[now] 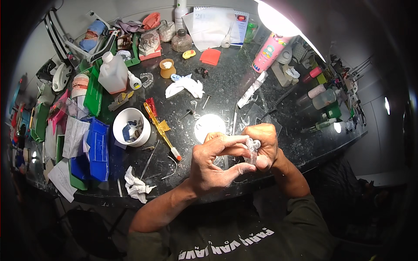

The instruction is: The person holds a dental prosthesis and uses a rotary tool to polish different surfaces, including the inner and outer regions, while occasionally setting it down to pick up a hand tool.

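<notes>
Above the front edge of the dark bench, both hands meet around a small clear dental aligner (pixel 251 150), shiny and transparent. My left hand (pixel 213 161) pinches its left side between thumb and fingers, which curve into a ring. My right hand (pixel 263 143) is closed on the other side, with its thumb low against the piece and its curled fingers behind. Part of the aligner is hidden by the fingers. Under the hands a bright round white patch (pixel 209 127) shows on the bench. Clear plastic scraps (pixel 244 122) lie just beyond my right hand.
A white tub (pixel 132 127) and a yellow-handled toothbrush (pixel 163 130) lie left of my hands. Blue bins (pixel 98 150), a plastic bottle (pixel 113 74) and dental models (pixel 80 85) crowd the left. Crumpled tissue (pixel 185 88) lies farther back. A bright lamp (pixel 278 19) overhangs a pink canister (pixel 271 52).
</notes>
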Motion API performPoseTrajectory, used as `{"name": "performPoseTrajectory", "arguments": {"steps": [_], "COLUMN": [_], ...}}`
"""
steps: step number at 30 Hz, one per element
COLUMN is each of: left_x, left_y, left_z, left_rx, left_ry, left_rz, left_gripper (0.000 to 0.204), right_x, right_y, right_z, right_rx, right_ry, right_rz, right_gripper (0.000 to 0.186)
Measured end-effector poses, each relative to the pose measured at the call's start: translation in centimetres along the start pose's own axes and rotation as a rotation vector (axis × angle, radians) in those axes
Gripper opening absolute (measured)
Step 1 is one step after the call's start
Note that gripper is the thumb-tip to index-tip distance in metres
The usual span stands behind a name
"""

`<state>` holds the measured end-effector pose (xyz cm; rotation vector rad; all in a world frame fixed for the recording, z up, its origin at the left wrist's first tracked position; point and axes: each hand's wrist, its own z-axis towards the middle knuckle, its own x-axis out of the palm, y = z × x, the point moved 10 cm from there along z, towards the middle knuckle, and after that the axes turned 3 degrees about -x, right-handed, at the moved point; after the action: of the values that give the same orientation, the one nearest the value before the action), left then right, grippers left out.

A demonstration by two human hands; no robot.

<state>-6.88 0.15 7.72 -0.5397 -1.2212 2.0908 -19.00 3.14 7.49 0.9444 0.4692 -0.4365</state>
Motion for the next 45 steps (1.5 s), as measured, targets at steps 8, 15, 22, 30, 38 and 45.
{"name": "performPoseTrajectory", "arguments": {"steps": [8, 15, 22, 30, 38, 45], "left_x": [-0.2, 0.0, 0.2, 0.2, 0.3, 0.1], "left_y": [-0.6, -1.2, -0.9, -0.7, -0.7, -0.8], "left_z": [0.1, 0.3, 0.1, 0.1, 0.0, 0.1], "left_rx": [0.036, 0.055, 0.022, 0.010, 0.031, 0.018], "left_ry": [-0.017, 0.004, 0.046, 0.047, 0.056, 0.043], "left_rz": [0.023, 0.029, 0.026, 0.027, 0.041, 0.025], "left_gripper": [0.054, 0.053, 0.056, 0.055, 0.057, 0.056], "right_x": [-0.7, -0.4, -0.1, -0.1, 0.0, -0.1], "right_y": [0.2, 0.2, 0.2, 0.2, 0.4, 0.4], "right_z": [-0.1, -0.2, -0.2, -0.2, -0.1, -0.1], "right_rx": [-0.007, -0.009, -0.017, -0.011, -0.019, -0.032], "right_ry": [-0.094, -0.069, -0.059, -0.063, -0.053, -0.065], "right_rz": [0.040, 0.031, -0.009, 0.046, 0.048, 0.068], "right_gripper": [0.088, 0.092, 0.092, 0.089, 0.087, 0.088]}}
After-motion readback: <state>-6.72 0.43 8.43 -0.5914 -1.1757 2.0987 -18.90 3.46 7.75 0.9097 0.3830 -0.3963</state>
